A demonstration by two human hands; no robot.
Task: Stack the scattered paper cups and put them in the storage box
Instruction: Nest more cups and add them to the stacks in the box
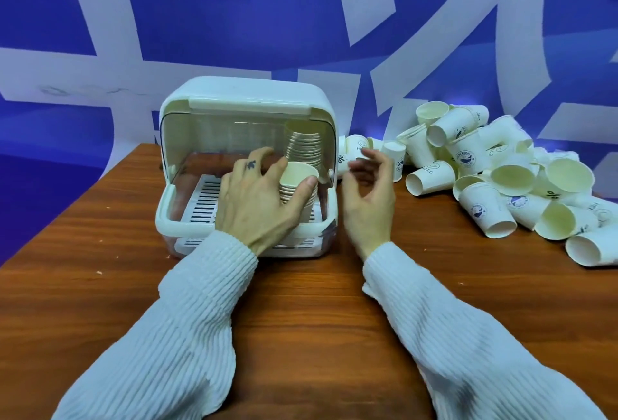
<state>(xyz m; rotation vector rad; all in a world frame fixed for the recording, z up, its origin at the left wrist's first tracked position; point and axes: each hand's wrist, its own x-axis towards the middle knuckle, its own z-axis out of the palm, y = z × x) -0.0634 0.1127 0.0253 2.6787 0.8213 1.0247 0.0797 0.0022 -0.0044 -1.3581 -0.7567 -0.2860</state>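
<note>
brown wood-grain table point(100, 286) with small pale crumbs, blue wall point(234, 25) with broad white curved bands

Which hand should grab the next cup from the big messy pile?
Probably the right hand: it holds nothing and is nearer the pile of loose cups. The left hand grips a cup stack in the storage box.

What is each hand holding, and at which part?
Left hand grips a stack of cups near its top rims; right hand holds nothing.

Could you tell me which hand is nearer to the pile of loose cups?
Right. The right hand hovers just left of the pile of loose cups; the left hand holds a stack in the box.
</note>
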